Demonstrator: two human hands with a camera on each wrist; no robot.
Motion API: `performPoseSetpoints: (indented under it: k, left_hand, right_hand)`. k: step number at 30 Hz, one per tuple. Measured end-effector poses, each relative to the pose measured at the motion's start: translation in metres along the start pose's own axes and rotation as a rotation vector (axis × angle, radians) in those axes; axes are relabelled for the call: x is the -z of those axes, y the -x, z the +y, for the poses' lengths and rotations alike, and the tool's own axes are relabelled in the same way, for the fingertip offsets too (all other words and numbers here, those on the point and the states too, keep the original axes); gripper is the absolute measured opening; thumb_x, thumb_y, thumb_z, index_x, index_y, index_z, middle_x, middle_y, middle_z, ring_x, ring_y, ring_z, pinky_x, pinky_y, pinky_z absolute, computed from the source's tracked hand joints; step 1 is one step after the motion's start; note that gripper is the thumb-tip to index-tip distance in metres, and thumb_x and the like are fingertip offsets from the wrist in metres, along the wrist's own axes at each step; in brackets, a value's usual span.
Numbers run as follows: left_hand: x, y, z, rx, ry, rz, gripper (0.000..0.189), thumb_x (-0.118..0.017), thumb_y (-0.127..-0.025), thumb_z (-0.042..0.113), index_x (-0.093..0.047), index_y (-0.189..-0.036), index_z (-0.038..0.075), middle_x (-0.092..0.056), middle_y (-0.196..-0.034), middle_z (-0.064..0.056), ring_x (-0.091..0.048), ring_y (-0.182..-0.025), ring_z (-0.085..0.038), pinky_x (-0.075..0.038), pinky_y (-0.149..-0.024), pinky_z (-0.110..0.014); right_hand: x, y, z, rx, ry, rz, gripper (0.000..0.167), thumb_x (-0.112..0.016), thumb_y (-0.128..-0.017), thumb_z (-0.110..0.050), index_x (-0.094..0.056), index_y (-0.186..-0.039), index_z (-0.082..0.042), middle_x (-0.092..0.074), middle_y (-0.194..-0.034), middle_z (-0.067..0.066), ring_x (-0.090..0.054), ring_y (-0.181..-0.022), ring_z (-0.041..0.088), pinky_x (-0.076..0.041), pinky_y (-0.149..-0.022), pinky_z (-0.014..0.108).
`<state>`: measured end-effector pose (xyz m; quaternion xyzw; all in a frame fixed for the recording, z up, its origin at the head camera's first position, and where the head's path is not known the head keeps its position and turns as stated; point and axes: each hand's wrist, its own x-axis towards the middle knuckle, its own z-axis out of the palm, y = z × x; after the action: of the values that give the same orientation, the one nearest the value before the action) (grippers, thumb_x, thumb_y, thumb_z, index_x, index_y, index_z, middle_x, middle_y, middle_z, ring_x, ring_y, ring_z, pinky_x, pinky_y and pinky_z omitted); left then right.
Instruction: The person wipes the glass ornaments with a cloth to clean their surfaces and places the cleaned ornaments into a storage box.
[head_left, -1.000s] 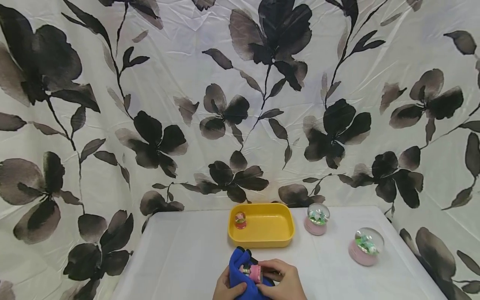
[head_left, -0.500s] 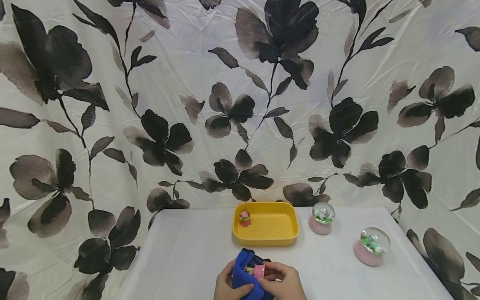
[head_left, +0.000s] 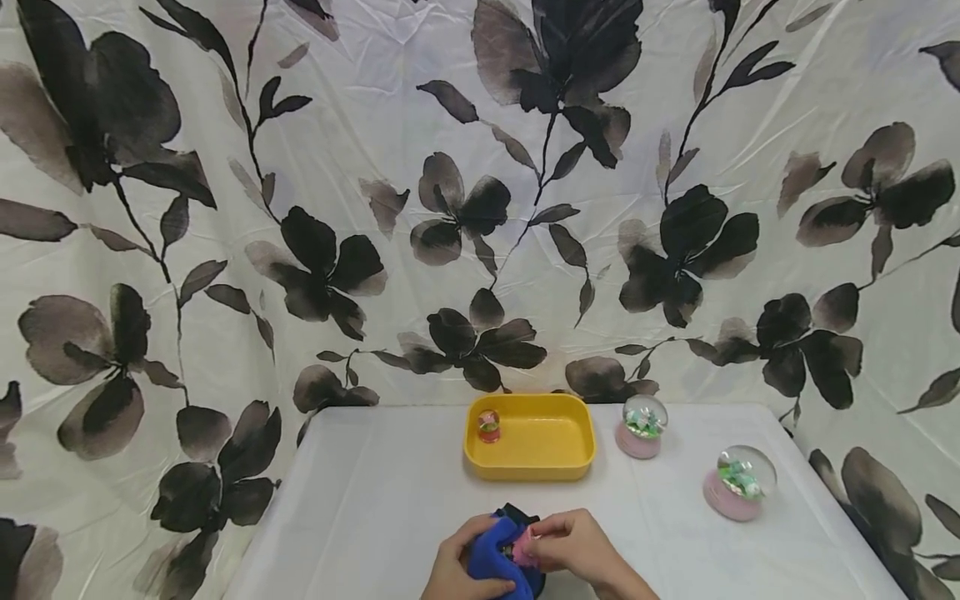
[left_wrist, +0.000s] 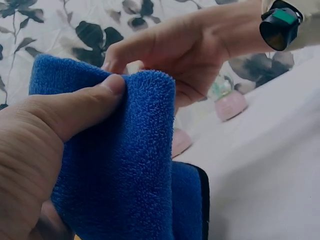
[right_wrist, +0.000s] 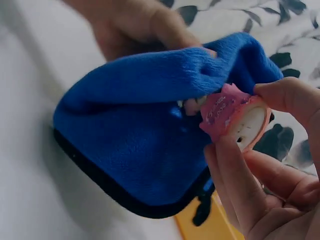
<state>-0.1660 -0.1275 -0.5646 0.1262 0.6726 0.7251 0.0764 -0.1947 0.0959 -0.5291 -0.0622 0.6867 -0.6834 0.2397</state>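
My left hand grips a blue towel with black edging, its thumb pressed on the folded cloth in the left wrist view. Between the fingertips of my right hand is the pink base of a small snow globe. The base has raised lettering and a pale underside that faces the right wrist camera. Towel folds cover most of the globe's clear end; a bit of the figure inside shows beside the base. Both hands are close together at the near side of the white table.
A yellow tray stands beyond the hands, with a small red-based snow globe at its left end. To its right are two larger snow globes on pink bases, one near the tray and one nearer the right edge. Floral cloth hangs behind.
The right hand has turned and its wrist has swung to the right, still pinching the pink base. The towel has closed further round the globe. The head view has shifted slightly.
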Motion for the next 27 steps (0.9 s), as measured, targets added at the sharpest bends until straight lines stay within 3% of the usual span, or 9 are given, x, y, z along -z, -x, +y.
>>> performPoseSetpoints:
  k: [3, 6, 10, 13, 20, 23, 27]
  left_hand:
    - [-0.001, -0.001, 0.001, -0.077, -0.004, -0.007, 0.064, -0.086, -0.070, 0.005, -0.059, -0.128, 0.009, -0.056, -0.129, -0.014, -0.059, -0.111, -0.025, -0.050, -0.090, -0.032]
    - [-0.003, -0.001, 0.002, -0.104, 0.013, 0.017, 0.063, -0.085, -0.070, 0.004, -0.059, -0.127, 0.007, -0.059, -0.126, -0.014, -0.061, -0.110, -0.026, -0.051, -0.090, -0.034]
    - [-0.005, 0.000, 0.001, -0.075, 0.069, 0.069, 0.068, -0.085, -0.069, 0.000, -0.056, -0.130, 0.000, -0.060, -0.125, -0.017, -0.063, -0.107, -0.028, -0.052, -0.088, -0.037]
    - [-0.007, 0.001, 0.001, -0.013, 0.110, 0.131, 0.075, -0.084, -0.068, -0.003, -0.050, -0.134, -0.006, -0.058, -0.126, -0.021, -0.063, -0.106, -0.028, -0.052, -0.087, -0.036]
    - [-0.011, -0.001, 0.005, 0.055, 0.092, 0.267, 0.080, -0.086, -0.067, 0.001, -0.047, -0.137, -0.005, -0.055, -0.130, -0.020, -0.059, -0.112, -0.027, -0.050, -0.091, -0.032]
    - [-0.011, -0.004, 0.005, 0.074, 0.083, 0.283, 0.081, -0.087, -0.067, 0.003, -0.048, -0.138, -0.001, -0.055, -0.131, -0.018, -0.058, -0.114, -0.029, -0.050, -0.091, -0.032]
    - [-0.009, -0.005, 0.002, 0.120, 0.090, 0.257, 0.082, -0.086, -0.070, 0.005, -0.045, -0.140, -0.001, -0.055, -0.131, -0.018, -0.059, -0.113, -0.029, -0.051, -0.089, -0.035]
  right_hand:
    - [0.001, -0.001, 0.001, -0.034, -0.079, -0.020, 0.029, -0.072, -0.085, -0.019, -0.072, -0.101, 0.005, -0.072, -0.087, 0.012, -0.069, -0.071, 0.015, -0.057, -0.066, 0.032]
    - [0.000, -0.002, 0.005, -0.058, -0.196, -0.047, 0.027, -0.070, -0.087, -0.019, -0.072, -0.101, 0.004, -0.072, -0.086, 0.010, -0.067, -0.069, 0.011, -0.057, -0.066, 0.028]
    - [-0.002, 0.000, 0.010, -0.066, -0.352, -0.100, 0.024, -0.065, -0.091, -0.013, -0.070, -0.106, 0.004, -0.070, -0.092, 0.008, -0.067, -0.077, 0.010, -0.056, -0.072, 0.026]
    - [-0.005, 0.002, 0.012, -0.065, -0.388, -0.095, 0.026, -0.065, -0.092, -0.013, -0.068, -0.111, 0.004, -0.070, -0.099, 0.009, -0.067, -0.085, 0.013, -0.055, -0.078, 0.029]
    - [-0.012, 0.003, 0.009, 0.044, -0.271, 0.005, 0.044, -0.072, -0.087, -0.012, -0.059, -0.124, 0.008, -0.069, -0.107, 0.015, -0.066, -0.096, 0.021, -0.054, -0.083, 0.035]
    - [-0.013, 0.003, 0.007, 0.109, -0.176, 0.061, 0.050, -0.077, -0.083, -0.011, -0.058, -0.125, 0.008, -0.068, -0.106, 0.015, -0.066, -0.094, 0.023, -0.055, -0.079, 0.032]
    - [-0.014, 0.002, 0.005, 0.208, 0.004, 0.113, 0.049, -0.082, -0.077, -0.009, -0.064, -0.121, 0.004, -0.067, -0.108, 0.013, -0.065, -0.095, 0.024, -0.055, -0.078, 0.030]
